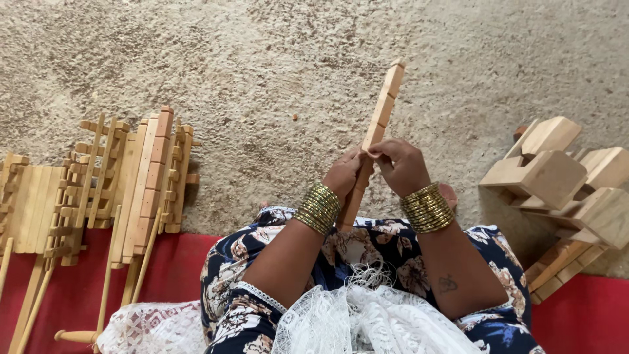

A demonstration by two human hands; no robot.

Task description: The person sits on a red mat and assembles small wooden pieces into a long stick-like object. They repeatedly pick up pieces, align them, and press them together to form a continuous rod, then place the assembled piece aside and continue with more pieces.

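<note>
Both of your hands meet on one notched wooden strip (375,134), which slants up and away from your lap. Your left hand (343,173) wraps its lower middle, fingers curled tight round it. Your right hand (402,165) pinches the same stretch, fingertips pressed to its edge. Left of you: finished wooden frames (124,180) on sand and red mat (187,262). Right: stacked notched wooden blocks (560,180).

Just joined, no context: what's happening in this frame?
A person seated on the ground holds a long notched wooden strip upright between both hands: left hand, right hand, fingers pinching near its middle. Assembled wooden pieces lie to the left, partly on a red mat; chunky wooden blocks are stacked to the right.
</note>
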